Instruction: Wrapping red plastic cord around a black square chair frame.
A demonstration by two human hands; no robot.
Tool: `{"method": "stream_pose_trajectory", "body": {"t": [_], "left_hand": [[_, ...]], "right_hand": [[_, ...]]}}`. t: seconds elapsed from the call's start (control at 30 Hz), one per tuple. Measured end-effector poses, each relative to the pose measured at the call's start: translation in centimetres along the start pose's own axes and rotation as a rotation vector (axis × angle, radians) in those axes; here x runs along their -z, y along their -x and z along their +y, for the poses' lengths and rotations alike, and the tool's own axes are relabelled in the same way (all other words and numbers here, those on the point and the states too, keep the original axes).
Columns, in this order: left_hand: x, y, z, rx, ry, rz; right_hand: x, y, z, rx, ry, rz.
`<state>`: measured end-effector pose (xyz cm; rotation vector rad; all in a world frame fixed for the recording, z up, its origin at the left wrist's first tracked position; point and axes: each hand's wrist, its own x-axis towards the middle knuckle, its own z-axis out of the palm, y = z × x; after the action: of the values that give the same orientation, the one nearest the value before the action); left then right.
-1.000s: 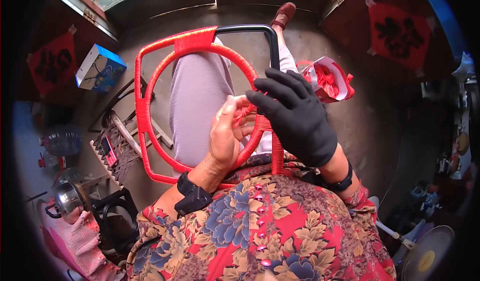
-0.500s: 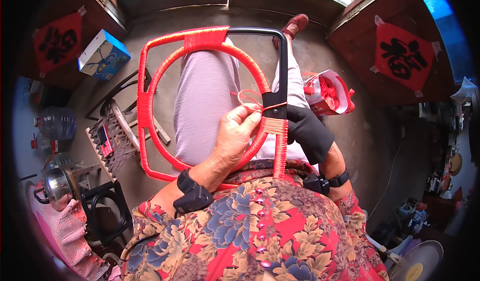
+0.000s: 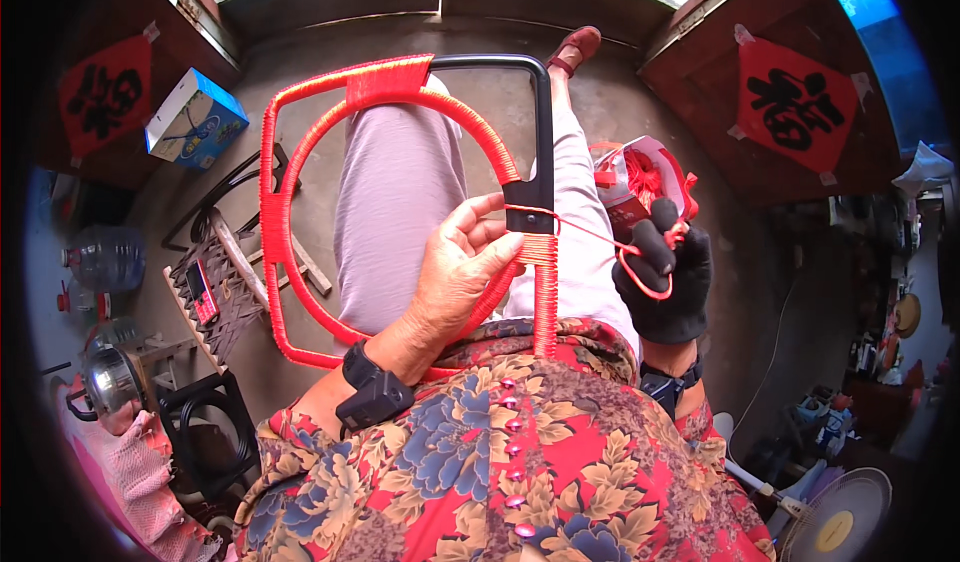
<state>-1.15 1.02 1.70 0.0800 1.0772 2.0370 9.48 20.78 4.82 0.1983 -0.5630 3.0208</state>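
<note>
A square metal frame [image 3: 545, 122] with a round inner ring rests over my lap. Red cord wraps the ring and most of the outer bars; the upper right corner shows bare black tube. My bare left hand [image 3: 460, 262] grips the frame where ring and right side meet, its thumb and fingertips at the black joining plate [image 3: 528, 205]. From that plate a strand of red cord [image 3: 590, 234] runs right to my black-gloved right hand [image 3: 668, 282]. Those gloved fingers are closed on the cord, which loops around them beside a bundled red end.
A bag of red cord [image 3: 642, 177] stands on the floor beyond my right hand. To the left are a small woven stool [image 3: 225, 292] with a red phone [image 3: 201, 294] on it, a blue-and-white box [image 3: 197, 119] and a lidded pot [image 3: 112, 377]. A fan [image 3: 838, 522] stands at lower right.
My right hand has come out from behind the frame and moved right, drawing the cord out. The loose loop by my left fingers has gone; the strand now lies across the plate.
</note>
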Motion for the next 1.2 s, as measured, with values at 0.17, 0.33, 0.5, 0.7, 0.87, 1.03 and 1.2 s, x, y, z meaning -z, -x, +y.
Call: {"method": "stream_pose_trajectory", "body": {"t": [0.17,0.33,0.5,0.7,0.87,1.03,1.2], "left_hand": [[0.9,-0.1,-0.6,-0.011,-0.071,0.013],[0.9,0.1,-0.3,0.084,-0.076,0.022],[0.6,0.1,0.1,0.101,-0.117,0.04],[0.8,-0.2,-0.4,0.098,-0.025,0.032],[0.9,-0.3,0.7,0.158,-0.147,0.02],[0.8,-0.2,0.3,0.167,-0.094,-0.015],[1.1,-0.7,0.1,0.202,0.077,0.013]], "right_hand": [[-1.0,-0.3,0.7,-0.143,1.314,0.628],[0.9,-0.2,0.8,-0.101,1.858,0.47],[-4.4,-0.7,2.2,-0.071,1.711,0.33],[-2.6,-0.2,-0.9,-0.188,1.018,0.732],[4.7,4.1,-3.6,0.129,0.397,0.828],[16.4,10.7,-9.9,0.251,2.082,0.817],[12.9,11.3,-11.0,0.504,0.543,0.815]]}}
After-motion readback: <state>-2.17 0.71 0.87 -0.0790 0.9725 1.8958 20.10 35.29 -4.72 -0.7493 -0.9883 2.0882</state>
